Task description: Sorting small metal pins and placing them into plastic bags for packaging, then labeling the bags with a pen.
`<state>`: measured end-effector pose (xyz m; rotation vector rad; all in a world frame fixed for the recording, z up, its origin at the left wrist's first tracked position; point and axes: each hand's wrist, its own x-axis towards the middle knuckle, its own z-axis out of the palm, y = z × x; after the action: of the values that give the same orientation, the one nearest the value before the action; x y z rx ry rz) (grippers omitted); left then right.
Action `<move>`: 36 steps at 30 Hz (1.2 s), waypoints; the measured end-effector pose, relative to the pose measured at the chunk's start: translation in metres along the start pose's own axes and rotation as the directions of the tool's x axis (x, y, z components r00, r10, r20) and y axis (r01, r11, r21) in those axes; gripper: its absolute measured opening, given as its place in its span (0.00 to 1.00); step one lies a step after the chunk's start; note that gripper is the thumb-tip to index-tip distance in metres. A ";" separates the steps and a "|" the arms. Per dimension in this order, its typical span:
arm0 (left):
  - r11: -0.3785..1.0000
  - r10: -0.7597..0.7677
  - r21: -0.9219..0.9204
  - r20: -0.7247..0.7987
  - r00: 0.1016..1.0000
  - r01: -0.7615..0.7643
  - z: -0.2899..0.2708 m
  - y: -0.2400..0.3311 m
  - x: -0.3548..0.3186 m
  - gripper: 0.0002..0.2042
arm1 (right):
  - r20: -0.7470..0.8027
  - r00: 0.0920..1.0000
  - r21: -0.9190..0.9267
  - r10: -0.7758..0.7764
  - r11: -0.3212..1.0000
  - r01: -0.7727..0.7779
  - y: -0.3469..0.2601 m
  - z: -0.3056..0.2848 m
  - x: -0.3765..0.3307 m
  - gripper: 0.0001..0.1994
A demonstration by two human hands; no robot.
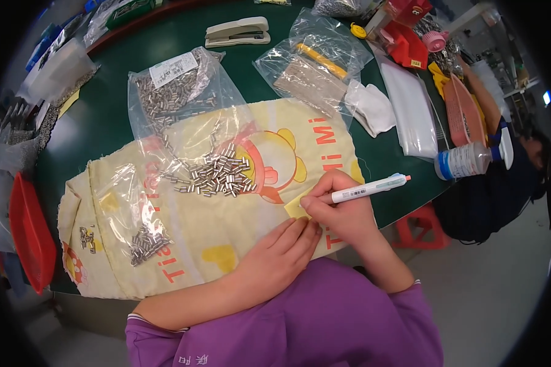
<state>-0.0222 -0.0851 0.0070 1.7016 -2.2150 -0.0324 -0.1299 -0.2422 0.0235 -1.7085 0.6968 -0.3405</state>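
My right hand (348, 215) is closed around a white pen (373, 187) with a pink end. The pen's writing tip is hidden behind my fingers, over a small yellow note (294, 207). Flat beside it lies my left hand (274, 255), its fingers stretched out at the note's lower edge. Both hands rest over a pale yellow printed cloth (217, 223). Left of the note is a loose heap of short metal tubes (223, 171), spilling from the mouth of a clear plastic bag (196, 70). Another clear bag (142, 211) holds a smaller amount of tubes.
A stapler (237, 32) sits at the far side of the green table (104, 125). Right of it are a bag holding a yellow marker (321, 60), a white cloth (370, 109), plastic sheets (408, 104) and a spray bottle (465, 161). A red tray (30, 235) borders the left.
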 end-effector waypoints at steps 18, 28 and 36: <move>0.975 0.028 -0.215 -0.149 0.988 -0.060 -0.003 -0.003 0.000 0.24 | 0.077 0.982 -0.158 -0.170 0.971 0.181 -0.004 -0.046 0.005 0.11; 0.975 0.025 -0.181 -0.493 0.870 -0.131 -0.005 -0.001 -0.002 0.12 | 0.252 0.845 -0.384 -0.472 0.753 0.535 0.017 -0.047 -0.002 0.09; 0.972 -0.125 -0.221 -0.178 0.976 0.084 0.004 -0.004 0.000 0.18 | 0.068 0.885 -0.703 -0.460 0.607 0.370 0.021 -0.083 0.004 0.07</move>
<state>-0.0199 -0.0865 0.0021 1.6297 -1.9083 -0.1223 -0.1800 -0.3117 0.0242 -2.6303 0.5263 -0.5558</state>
